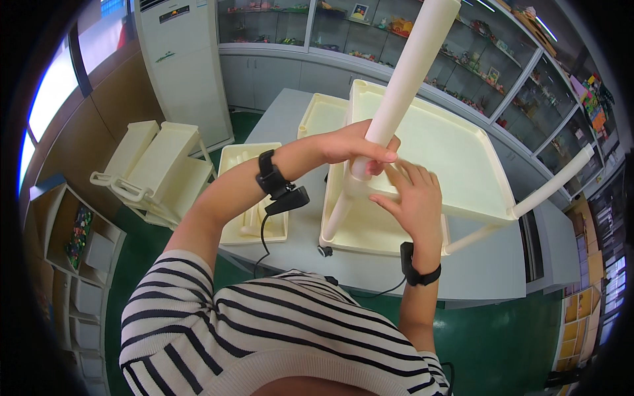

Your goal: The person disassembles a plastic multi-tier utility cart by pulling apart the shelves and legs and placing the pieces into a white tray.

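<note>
Two hands at a cream plastic tray cart (456,165) tipped on its side on the grey desk (370,264), left hand (353,145) clamped round a white tube (403,79), right hand (413,198) open, fingers spread on the tray corner, spare trays (254,198) just beside.

We see a cream tube (407,72) and cream trays (456,158) on a grey table (370,264), black wristbands (271,173), a black-and-white striped shirt (264,330) near us, green floor (508,343), white cabinet (188,66) far left
</note>
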The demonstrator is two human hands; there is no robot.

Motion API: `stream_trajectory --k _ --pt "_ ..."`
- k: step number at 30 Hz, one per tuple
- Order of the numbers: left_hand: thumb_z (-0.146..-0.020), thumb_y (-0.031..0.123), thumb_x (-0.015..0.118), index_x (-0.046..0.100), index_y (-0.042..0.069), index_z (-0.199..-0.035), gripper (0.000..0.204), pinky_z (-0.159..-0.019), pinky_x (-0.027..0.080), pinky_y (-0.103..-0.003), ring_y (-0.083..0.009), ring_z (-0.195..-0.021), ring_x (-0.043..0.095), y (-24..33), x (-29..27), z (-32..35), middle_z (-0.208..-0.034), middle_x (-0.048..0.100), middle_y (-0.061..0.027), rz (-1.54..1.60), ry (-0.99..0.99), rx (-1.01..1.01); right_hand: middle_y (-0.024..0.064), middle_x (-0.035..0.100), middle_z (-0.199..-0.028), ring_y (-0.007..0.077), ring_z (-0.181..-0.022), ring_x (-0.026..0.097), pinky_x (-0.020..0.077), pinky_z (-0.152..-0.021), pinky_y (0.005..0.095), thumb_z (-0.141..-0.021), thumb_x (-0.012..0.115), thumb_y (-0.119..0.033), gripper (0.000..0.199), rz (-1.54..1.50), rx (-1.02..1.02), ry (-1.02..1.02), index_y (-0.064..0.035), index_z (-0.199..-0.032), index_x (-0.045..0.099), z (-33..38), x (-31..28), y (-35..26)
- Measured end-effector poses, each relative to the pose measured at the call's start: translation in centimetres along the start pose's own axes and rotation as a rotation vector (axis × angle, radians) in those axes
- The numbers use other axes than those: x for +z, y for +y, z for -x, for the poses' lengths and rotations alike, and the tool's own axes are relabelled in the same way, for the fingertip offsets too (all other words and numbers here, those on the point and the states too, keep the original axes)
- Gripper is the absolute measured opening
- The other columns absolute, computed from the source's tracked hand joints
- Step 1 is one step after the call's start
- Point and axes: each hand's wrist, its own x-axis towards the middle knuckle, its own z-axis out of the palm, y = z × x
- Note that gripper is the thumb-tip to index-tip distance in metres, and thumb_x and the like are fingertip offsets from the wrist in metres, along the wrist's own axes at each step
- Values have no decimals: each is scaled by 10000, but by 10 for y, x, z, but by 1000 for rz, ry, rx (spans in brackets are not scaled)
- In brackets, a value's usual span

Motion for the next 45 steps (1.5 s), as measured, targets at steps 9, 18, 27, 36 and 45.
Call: stream_trajectory --k 9,18,27,36,45 --pt "-798 157 658 459 48 -592 307 -380 319 -249 -96 -385 384 -8 35 2 -465 412 -19 -285 799 107 138 635 -1095 339 -987 620 521 -760 396 -684 661 -573 607 14 89 37 -137 -1106 637 1 23 -10" --pt "-776 130 645 468 43 -549 301 -391 318 -260 -81 -389 371 10 9 23 -458 415 -16 52 635 128 141 650 -1050 311 -912 651 543 -693 359 -699 623 -624 623 152 98 91 -122 -1066 654 -15 32 -38" --pt "-847 191 636 517 53 -626 287 -495 408 -259 -88 -483 448 53 -21 38 -564 487 2 -449 954 1029 120 668 -1015 294 -896 662 546 -671 322 -682 654 -612 587 153 110 151 -131 -1017 672 -32 38 -42" --pt "-914 290 482 283 193 -1316 459 -651 449 -533 -456 -782 588 -64 -119 175 -846 613 -261 -1214 1303 -406 107 673 -1005 276 -893 664 540 -660 312 -683 672 -586 547 161 131 190 -137 -996 683 -19 38 -35" --pt "-839 61 450 168 298 -1440 704 -841 469 -485 -434 -966 534 -283 -58 297 -1273 336 -285 -1211 891 -1183 117 672 -993 282 -882 665 537 -658 309 -688 656 -600 562 166 114 209 -124 -988 680 -16 43 -36"
